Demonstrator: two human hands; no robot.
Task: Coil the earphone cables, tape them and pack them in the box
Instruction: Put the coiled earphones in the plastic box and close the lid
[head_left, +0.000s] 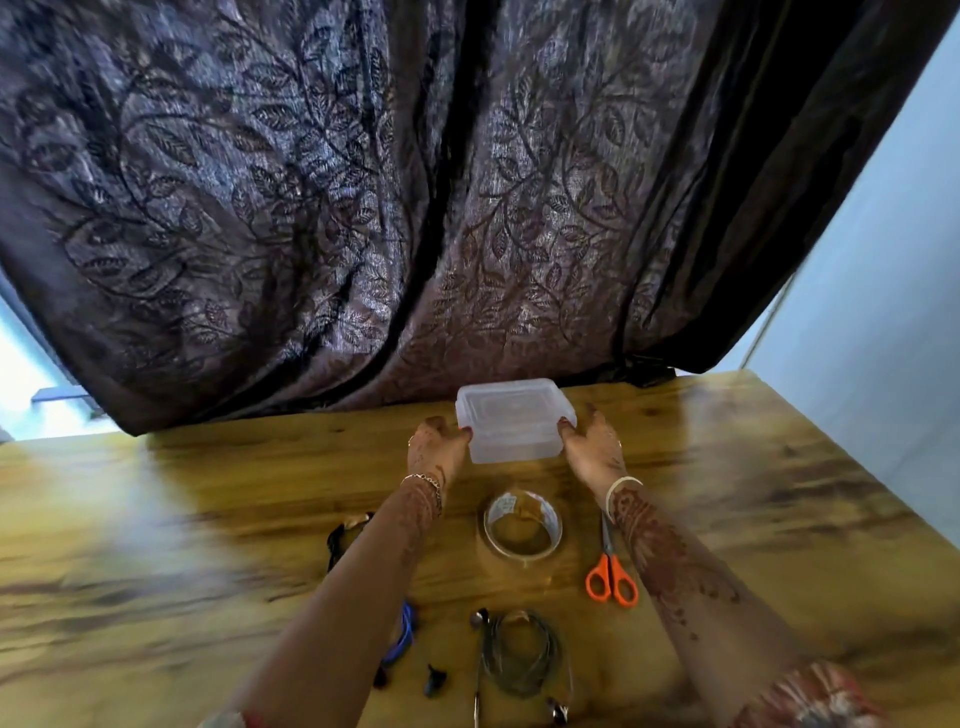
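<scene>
Fingers (464, 432) of the left hand (436, 449) are curled against the left side of the box (514, 415), and the right hand (592, 447) is set the same way against its right side, so the box is gripped between both hands. The translucent box is held at the far side of the table (156, 519), just before the curtain (311, 208), with its lid (511, 397) on; whether it rests on the wood cannot be told. Nearer the person, a tape roll (522, 525) is seen between the forearms, with orange-handled scissors (612, 574) just right of it. A coiled grey earphone cable (519, 657) lies at the near edge. A blue cable (408, 631) and a black cable (337, 543) are partly hidden by the left forearm.
</scene>
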